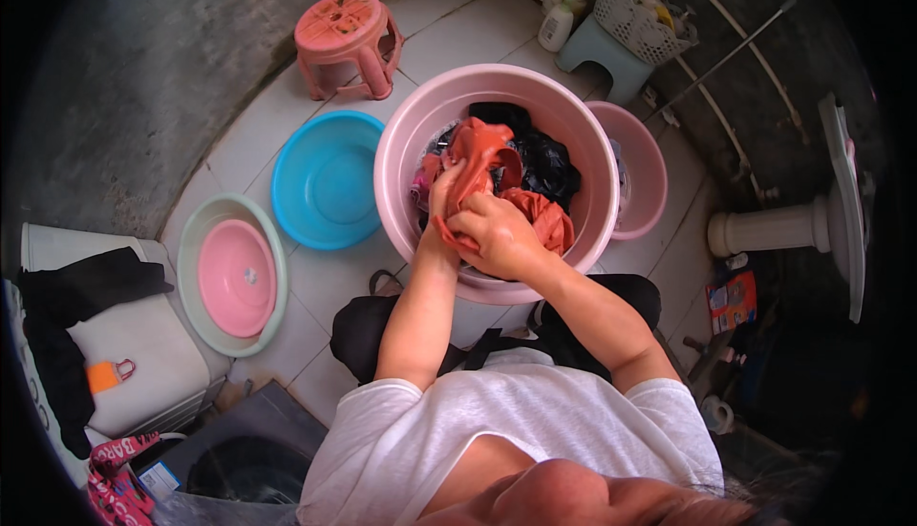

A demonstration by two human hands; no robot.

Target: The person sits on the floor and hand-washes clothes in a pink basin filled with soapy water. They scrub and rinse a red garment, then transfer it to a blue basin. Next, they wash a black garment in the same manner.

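A large pink plastic tub (401, 125) stands on the tiled floor before me, with wet clothes and some suds inside. My left hand (445, 193) and my right hand (494, 228) are close together over it, both gripping a wet orange-red garment (476, 150). More orange-red cloth (541, 218) lies below and beside my right hand in the tub. Dark wet cloth (544, 160) fills the tub's far and right side. A pink patterned cloth (423, 178) shows at the left, partly hidden by my left hand.
Left of the tub are a blue basin (329, 182), a pale green basin (190, 289) holding a pink one (236, 279), and a red plastic stool (344, 24). At the right are a smaller pink basin (655, 175), a step stool (609, 60) with a bottle basket (630, 21), and a pedestal sink (781, 228).
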